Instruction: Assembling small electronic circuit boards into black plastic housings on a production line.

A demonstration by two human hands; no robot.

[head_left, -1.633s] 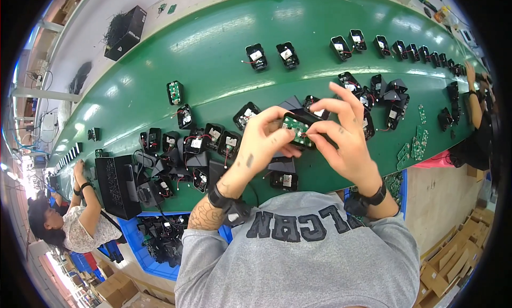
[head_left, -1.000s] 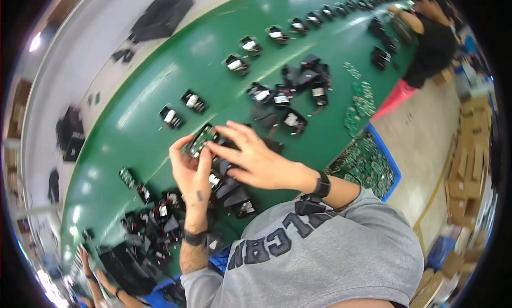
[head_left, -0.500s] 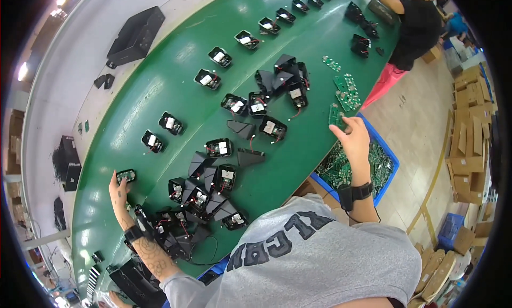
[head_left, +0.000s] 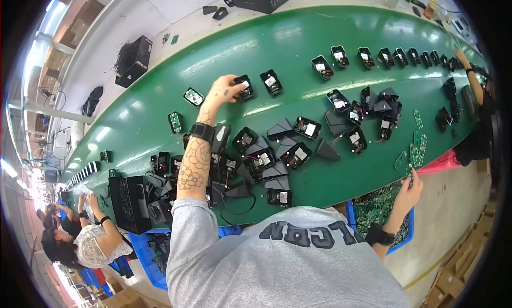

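Observation:
My left hand (head_left: 226,91) reaches over the green table, its fingers closed on the rim of a black plastic housing (head_left: 244,88) with a white block inside. A similar housing (head_left: 271,83) lies just right of it. Left of my hand, two housings show green circuit boards: one housing (head_left: 193,97) is close by, the other housing (head_left: 175,122) is nearer my forearm. Over the table's near edge at the right, my right hand (head_left: 410,191) pinches a narrow green circuit board, seen nearly edge-on. More loose circuit boards (head_left: 417,148) lie just beyond those fingertips.
Black housings and wedge-shaped covers (head_left: 277,169) crowd the middle of the table (head_left: 224,57). A row of housings (head_left: 365,57) runs to the far right. A blue bin (head_left: 409,234) of boards stands below the edge. Co-workers' arms (head_left: 101,209) show at left and far right.
The view has turned. My left hand has left a board-fitted housing and moved right to another housing. My right hand, earlier at the loose boards, now has a board pinched near the table edge.

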